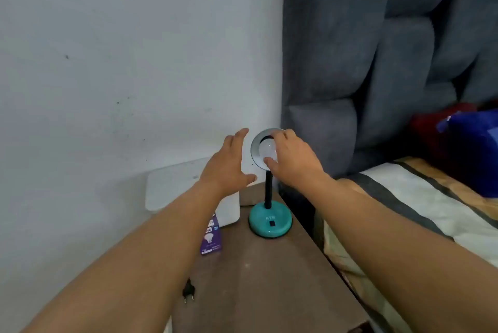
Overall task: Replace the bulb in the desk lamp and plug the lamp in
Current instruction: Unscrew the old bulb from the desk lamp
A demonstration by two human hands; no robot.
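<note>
We have our right hand [292,161] on the bulb [266,152] inside the lamp [270,222] shade, fingers pinching its globe; our left hand [229,164] hovers beside, fingers spread. Probably we're turning it, though whether in or out is unclear. Next: steady the shade (plug [188,292] lies loose on the table [269,278]).

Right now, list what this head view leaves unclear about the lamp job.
- White round bulb in the silver lamp shade: the right hand covers its socket; seating is hidden.
- Purple bulb box: print is too blurred to read.
- Black plug on the brown table: its cord is hidden by the left forearm.
- Wall outlet: none in frame.
</note>
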